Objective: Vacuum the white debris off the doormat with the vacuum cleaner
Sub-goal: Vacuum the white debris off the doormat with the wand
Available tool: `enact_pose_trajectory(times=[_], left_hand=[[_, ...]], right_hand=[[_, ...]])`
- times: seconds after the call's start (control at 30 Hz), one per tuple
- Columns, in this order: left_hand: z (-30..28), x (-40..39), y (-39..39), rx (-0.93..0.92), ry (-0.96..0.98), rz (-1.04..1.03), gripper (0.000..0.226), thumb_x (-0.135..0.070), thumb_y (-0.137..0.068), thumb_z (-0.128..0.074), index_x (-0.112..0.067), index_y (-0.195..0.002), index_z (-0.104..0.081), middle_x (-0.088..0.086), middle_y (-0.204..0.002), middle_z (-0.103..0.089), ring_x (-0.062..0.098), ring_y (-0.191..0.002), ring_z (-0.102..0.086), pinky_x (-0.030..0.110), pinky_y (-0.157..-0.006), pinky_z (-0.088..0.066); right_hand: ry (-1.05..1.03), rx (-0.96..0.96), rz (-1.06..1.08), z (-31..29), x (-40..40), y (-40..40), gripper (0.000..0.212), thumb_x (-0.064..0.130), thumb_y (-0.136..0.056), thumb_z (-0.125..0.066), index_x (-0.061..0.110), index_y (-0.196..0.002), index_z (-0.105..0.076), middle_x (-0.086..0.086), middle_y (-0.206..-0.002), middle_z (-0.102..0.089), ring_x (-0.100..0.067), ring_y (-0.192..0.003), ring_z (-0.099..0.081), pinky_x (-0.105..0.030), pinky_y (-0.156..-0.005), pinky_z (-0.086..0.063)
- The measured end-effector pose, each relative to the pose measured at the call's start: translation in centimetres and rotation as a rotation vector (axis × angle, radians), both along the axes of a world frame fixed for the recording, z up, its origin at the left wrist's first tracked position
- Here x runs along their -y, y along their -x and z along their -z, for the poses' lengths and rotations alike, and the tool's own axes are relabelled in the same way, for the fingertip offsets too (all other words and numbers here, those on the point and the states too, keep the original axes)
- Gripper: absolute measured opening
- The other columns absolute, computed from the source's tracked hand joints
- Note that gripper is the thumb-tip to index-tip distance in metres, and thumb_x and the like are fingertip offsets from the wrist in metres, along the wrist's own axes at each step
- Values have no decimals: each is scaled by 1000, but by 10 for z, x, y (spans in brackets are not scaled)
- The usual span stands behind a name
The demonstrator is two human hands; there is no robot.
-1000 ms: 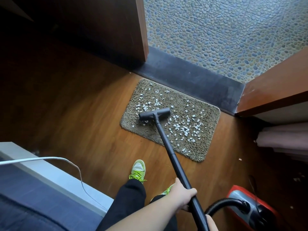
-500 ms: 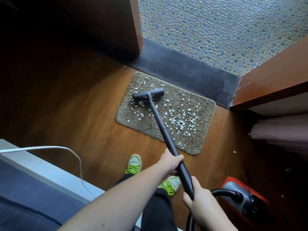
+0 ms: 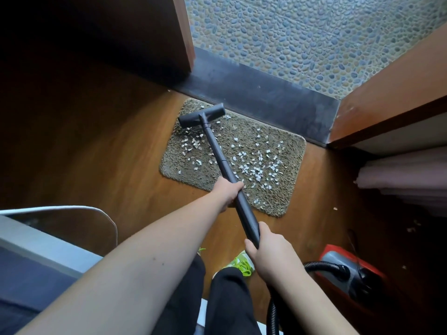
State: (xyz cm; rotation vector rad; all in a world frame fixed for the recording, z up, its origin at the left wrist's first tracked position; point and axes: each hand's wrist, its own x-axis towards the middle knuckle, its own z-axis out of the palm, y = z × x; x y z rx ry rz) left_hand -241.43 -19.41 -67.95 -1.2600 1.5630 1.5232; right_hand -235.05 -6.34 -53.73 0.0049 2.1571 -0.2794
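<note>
A brown shaggy doormat (image 3: 285,143) lies on the wooden floor by the dark threshold, strewn with white debris (image 3: 256,170), thickest near its middle and right. The black floor nozzle (image 3: 201,115) of the vacuum sits on the mat's far left corner. From it the black wand (image 3: 217,153) slants back toward me. My left hand (image 3: 228,191) grips the wand partway down. Lower on the wand, my right hand (image 3: 271,256) holds it near the hose end.
The red and grey vacuum body (image 3: 350,272) stands on the floor at lower right, its black hose (image 3: 274,315) curving down past my legs. A white cable (image 3: 72,209) loops over a grey ledge at left. Pebble paving lies beyond the threshold (image 3: 266,93). Pink fabric (image 3: 406,175) is stacked at right.
The nozzle has slid away from me across the mat, from its middle left to the far left corner. Both arms have stretched forward, and the right hand has come fully into view.
</note>
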Motion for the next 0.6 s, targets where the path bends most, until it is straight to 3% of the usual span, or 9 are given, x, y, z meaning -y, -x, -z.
enact_pose_trajectory(times=[0.07,0.23,0.47,0.6], left_hand=[[4,7,9,5,26,13,41,-23,-89,-67,-6,-118,-44,16,-106,-61,27,-82,-65,33,-55,-55],[14,15,22,5,94,37,48,-27,-85,-68,-1,-121,-49,19,-110,-63,32,-91,-66,42,-75,-59],[22,18,21,22,128,37,49,-28,-85,-69,-6,-122,-47,18,-112,-60,34,-94,-65,42,-73,-58],[25,17,16,26,138,39,49,-32,-84,-70,-8,-121,-48,17,-113,-61,34,-95,-65,44,-73,-60]], right_hand=[[9,15,7,3,9,7,34,39,-99,-46,14,-122,-42,-10,-115,-63,-31,-106,-61,-31,-75,-41],[51,100,103,25,32,42,43,34,-90,-58,7,-119,-42,-14,-122,-60,-32,-110,-61,-33,-82,-46],[77,65,55,50,54,54,37,30,-98,-46,6,-125,-40,-19,-126,-57,-33,-117,-55,-33,-84,-42],[74,54,60,54,47,49,30,31,-98,-45,9,-117,-44,-16,-119,-59,-34,-109,-58,-34,-79,-43]])
